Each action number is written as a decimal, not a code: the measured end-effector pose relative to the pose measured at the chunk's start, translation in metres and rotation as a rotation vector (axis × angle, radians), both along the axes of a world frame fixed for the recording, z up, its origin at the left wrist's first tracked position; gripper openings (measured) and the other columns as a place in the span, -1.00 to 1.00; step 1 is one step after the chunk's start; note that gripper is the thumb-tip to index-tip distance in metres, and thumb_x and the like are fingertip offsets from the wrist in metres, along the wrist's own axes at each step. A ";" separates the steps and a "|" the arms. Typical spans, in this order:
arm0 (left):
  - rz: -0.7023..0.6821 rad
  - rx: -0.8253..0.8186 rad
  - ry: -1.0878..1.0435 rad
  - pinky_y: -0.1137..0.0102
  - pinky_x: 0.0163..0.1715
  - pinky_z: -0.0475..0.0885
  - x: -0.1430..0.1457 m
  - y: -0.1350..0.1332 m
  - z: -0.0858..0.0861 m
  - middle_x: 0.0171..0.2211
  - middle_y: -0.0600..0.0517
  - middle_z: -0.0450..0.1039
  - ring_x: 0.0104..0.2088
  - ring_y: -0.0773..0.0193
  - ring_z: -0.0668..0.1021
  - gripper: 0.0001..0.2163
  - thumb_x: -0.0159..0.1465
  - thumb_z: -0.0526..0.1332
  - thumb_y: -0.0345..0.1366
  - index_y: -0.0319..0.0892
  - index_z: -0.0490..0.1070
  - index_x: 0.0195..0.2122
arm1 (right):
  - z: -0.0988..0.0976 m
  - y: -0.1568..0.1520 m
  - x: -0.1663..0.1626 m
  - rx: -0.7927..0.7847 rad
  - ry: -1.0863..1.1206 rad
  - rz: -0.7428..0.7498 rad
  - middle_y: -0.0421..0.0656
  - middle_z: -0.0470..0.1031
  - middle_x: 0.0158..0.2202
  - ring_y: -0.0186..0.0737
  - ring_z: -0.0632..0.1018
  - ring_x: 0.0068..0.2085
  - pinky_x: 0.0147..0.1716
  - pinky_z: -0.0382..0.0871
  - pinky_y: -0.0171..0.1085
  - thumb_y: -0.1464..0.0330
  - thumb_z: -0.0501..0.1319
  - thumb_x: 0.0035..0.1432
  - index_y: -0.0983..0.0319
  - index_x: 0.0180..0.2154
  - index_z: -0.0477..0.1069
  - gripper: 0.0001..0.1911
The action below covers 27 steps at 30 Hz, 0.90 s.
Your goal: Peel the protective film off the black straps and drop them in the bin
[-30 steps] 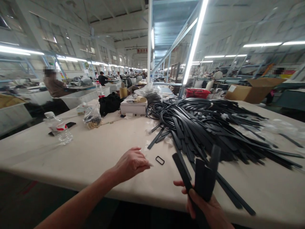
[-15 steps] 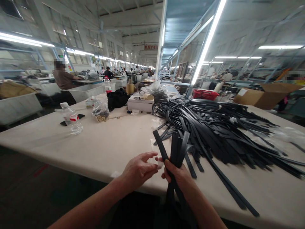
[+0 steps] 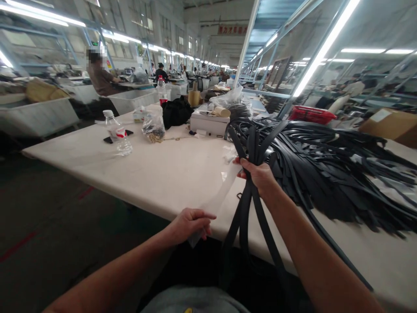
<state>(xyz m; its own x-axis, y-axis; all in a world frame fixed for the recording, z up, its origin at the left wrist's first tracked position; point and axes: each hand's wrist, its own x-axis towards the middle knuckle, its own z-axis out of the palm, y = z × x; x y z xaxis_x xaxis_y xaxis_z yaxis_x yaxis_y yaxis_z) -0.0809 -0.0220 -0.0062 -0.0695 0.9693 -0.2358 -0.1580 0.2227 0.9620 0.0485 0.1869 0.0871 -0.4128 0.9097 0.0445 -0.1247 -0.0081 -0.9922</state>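
Observation:
My right hand (image 3: 257, 174) is closed around several black straps (image 3: 252, 145), whose ends fan out above it. Their lengths hang below the hand, past the table's front edge. A translucent plastic strip (image 3: 221, 193) runs from the fingers of my right hand down to my left hand. My left hand (image 3: 195, 224) pinches the strip's lower part at the table edge, and a loose bit of it shows under the fingers. To the right lies a big pile of black straps (image 3: 312, 174) on the pale table (image 3: 156, 174).
A plastic bottle (image 3: 117, 134) lies tilted at left. Behind are a plastic bag (image 3: 153, 126) of small metal parts, a black cloth bundle (image 3: 177, 112) and a white box (image 3: 208, 124). A red basket (image 3: 311, 114) stands beyond the pile. A person (image 3: 100, 74) sits at far left.
My right hand has lifted the straps up and forward. My left hand has drawn down and away from it, and the plastic strip now stretches between them. The view has shifted.

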 end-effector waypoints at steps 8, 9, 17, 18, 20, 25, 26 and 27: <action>-0.127 -0.002 -0.123 0.38 -0.31 0.44 -0.002 -0.024 -0.019 -0.40 -0.04 0.58 -0.39 0.25 0.60 -0.65 0.27 0.20 -0.07 -0.24 0.42 -0.07 | -0.013 0.004 -0.019 0.024 -0.038 0.010 -0.14 0.64 -0.39 -0.54 0.37 -0.69 -0.67 0.38 -0.43 0.26 0.43 -0.08 0.32 -0.40 0.56 -0.75; -0.160 -0.042 -0.088 0.38 -0.32 0.45 -0.002 -0.023 -0.020 -0.42 -0.04 0.58 -0.40 0.25 0.60 -0.66 0.26 0.20 -0.06 -0.24 0.45 -0.13 | -0.013 0.003 -0.022 0.036 -0.040 0.025 -0.15 0.64 -0.40 -0.53 0.37 -0.69 -0.66 0.38 -0.42 0.26 0.42 -0.07 0.33 -0.40 0.56 -0.75; -0.192 -0.101 0.126 0.51 -0.48 0.31 0.000 -0.012 -0.008 -0.61 0.12 0.49 -0.54 0.36 0.46 -0.85 0.09 0.33 -0.26 -0.21 0.58 -0.55 | -0.005 -0.003 -0.014 0.049 -0.131 0.137 -0.06 0.66 -0.21 -0.51 0.40 -0.66 -0.66 0.36 -0.42 0.19 0.38 0.00 0.32 -0.24 0.57 -0.65; -0.191 -0.103 0.114 0.50 -0.46 0.34 0.002 -0.011 -0.007 -0.57 0.10 0.53 -0.51 0.34 0.49 -0.84 0.11 0.32 -0.24 -0.21 0.60 -0.50 | -0.004 -0.004 -0.006 0.034 -0.158 0.149 -0.03 0.65 -0.17 -0.50 0.41 -0.66 -0.69 0.33 -0.42 0.16 0.38 0.00 0.31 -0.22 0.57 -0.62; -0.135 -0.108 0.005 0.47 -0.39 0.39 0.005 -0.008 -0.004 -0.49 0.02 0.58 -0.46 0.31 0.54 -0.78 0.14 0.31 -0.17 -0.25 0.61 -0.43 | -0.004 -0.011 0.014 0.008 -0.200 0.174 0.00 0.64 -0.13 -0.47 0.42 -0.66 -0.74 0.27 -0.43 0.10 0.38 0.01 0.29 -0.20 0.57 -0.58; 0.176 -0.056 -0.479 0.43 -0.39 0.46 0.020 0.006 0.001 -0.54 -0.01 0.54 -0.52 0.33 0.54 -0.61 -0.07 0.49 -0.04 -0.30 0.49 -0.54 | -0.018 -0.057 0.082 -0.005 -0.419 0.214 -0.24 0.41 -0.74 -0.32 0.43 -0.63 -0.56 0.39 -0.34 -0.06 0.23 0.11 0.32 -0.17 0.60 -0.43; 0.215 -0.044 -0.510 0.44 -0.40 0.47 0.024 0.009 0.002 -0.55 0.02 0.52 -0.53 0.35 0.53 -0.59 -0.10 0.50 -0.01 -0.28 0.46 -0.54 | -0.023 -0.071 0.095 -0.025 -0.446 0.206 -0.28 0.30 -0.81 -0.29 0.43 -0.64 -0.53 0.41 -0.31 -0.10 0.20 0.10 0.33 -0.20 0.60 -0.39; 0.247 -0.037 -0.529 0.45 -0.41 0.48 0.027 0.014 0.002 -0.55 0.06 0.50 -0.54 0.38 0.52 -0.57 -0.12 0.51 0.01 -0.26 0.44 -0.53 | -0.030 -0.085 0.108 -0.049 -0.474 0.201 -0.28 0.26 -0.82 -0.26 0.44 -0.63 -0.54 0.38 -0.31 -0.13 0.16 0.12 0.32 -0.25 0.60 -0.37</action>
<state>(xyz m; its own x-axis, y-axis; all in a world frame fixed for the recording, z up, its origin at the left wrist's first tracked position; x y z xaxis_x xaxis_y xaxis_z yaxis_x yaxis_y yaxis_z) -0.0541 -0.0084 -0.0041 -0.1562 0.9297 -0.3336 -0.6662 0.1502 0.7305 0.1566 0.1015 0.0575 -0.5442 0.8066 -0.2308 0.3471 -0.0340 -0.9372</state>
